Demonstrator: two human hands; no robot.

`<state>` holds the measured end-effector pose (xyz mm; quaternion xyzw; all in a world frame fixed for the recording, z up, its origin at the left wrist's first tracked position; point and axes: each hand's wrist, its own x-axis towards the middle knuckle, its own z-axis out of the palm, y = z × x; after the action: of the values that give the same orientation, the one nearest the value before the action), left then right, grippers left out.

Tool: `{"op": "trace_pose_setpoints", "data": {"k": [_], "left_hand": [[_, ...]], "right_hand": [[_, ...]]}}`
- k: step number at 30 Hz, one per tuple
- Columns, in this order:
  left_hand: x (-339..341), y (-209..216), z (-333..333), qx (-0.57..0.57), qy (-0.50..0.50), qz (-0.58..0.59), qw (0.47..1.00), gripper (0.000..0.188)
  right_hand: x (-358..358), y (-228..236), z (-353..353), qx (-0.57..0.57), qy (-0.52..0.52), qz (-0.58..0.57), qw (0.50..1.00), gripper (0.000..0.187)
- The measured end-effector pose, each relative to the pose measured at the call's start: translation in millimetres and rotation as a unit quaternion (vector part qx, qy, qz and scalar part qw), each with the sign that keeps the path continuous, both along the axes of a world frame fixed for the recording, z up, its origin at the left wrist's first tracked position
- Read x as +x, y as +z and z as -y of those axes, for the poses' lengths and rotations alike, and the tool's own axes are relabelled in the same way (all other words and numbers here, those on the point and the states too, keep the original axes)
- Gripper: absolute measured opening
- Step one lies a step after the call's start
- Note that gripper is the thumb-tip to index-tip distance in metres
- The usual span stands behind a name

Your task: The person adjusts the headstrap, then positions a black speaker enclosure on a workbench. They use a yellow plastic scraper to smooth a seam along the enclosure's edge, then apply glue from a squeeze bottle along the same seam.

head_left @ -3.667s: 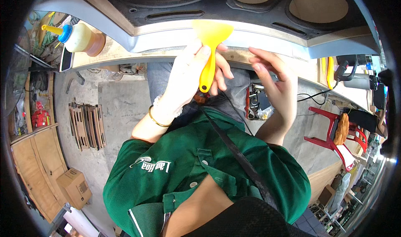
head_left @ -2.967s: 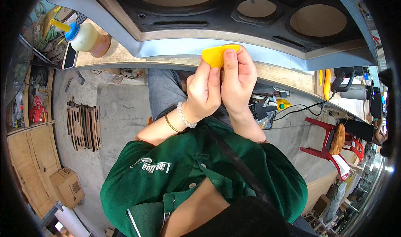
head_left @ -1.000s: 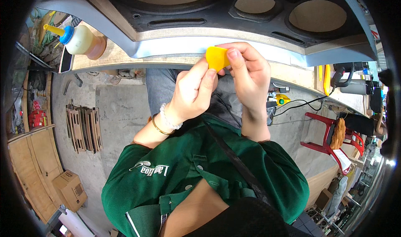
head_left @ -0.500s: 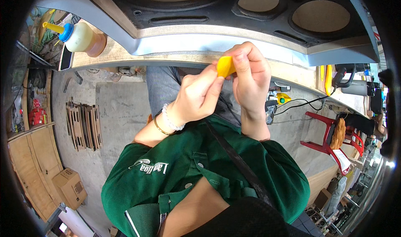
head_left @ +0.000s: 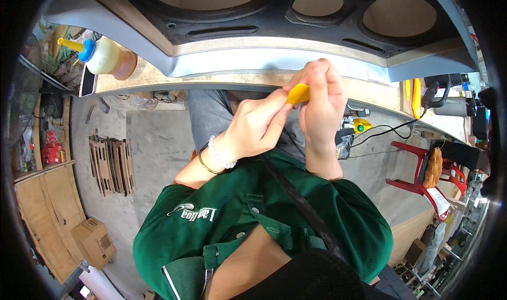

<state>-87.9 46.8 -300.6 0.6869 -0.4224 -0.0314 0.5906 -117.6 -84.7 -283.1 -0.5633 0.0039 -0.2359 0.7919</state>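
Note:
A small flat yellow piece (head_left: 299,94) with a rounded edge is held up between my two hands, just in front of the workbench edge; its exact kind I cannot make out. My left hand (head_left: 257,121) pinches its near end with thumb and forefinger. Curled around its far side, the fingers of my right hand (head_left: 324,103) are closed on it too, hiding part of it. Beyond the hands lies a speaker cabinet (head_left: 331,30), its black front panel cut with large round holes and narrow slots, its side covered in grey sheet.
On the wooden bench (head_left: 174,81), a squeeze bottle (head_left: 109,61) with blue cap and yellow nozzle leans at left. Yellow-handled tools (head_left: 416,98) and a black cord lie at right. Slotted boards (head_left: 112,165) and a carton (head_left: 94,242) are on the floor; a red stool (head_left: 417,173) stands right.
The yellow piece has turned and shows a narrower face. Both hands have shifted slightly to the right, still gripping it. The whole view has moved a little.

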Motion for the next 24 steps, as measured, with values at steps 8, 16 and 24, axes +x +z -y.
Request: {"op": "trace_pose_setpoints", "data": {"k": [8, 16, 24], "left_hand": [[6, 3, -4, -0.066, -0.023, -0.256, 0.964, 0.025], [6, 5, -3, -0.059, 0.008, -0.169, 0.984, 0.018], [3, 6, -1, 0.006, 0.033, 0.01, 0.999, 0.011]], "right_hand": [[4, 3, 17, -0.005, -0.031, 0.007, 0.999, 0.024], [-1, 5, 10, -0.054, 0.098, 0.016, 0.994, 0.023], [7, -4, 2, 0.02, 0.092, -0.008, 0.995, 0.024]]}}
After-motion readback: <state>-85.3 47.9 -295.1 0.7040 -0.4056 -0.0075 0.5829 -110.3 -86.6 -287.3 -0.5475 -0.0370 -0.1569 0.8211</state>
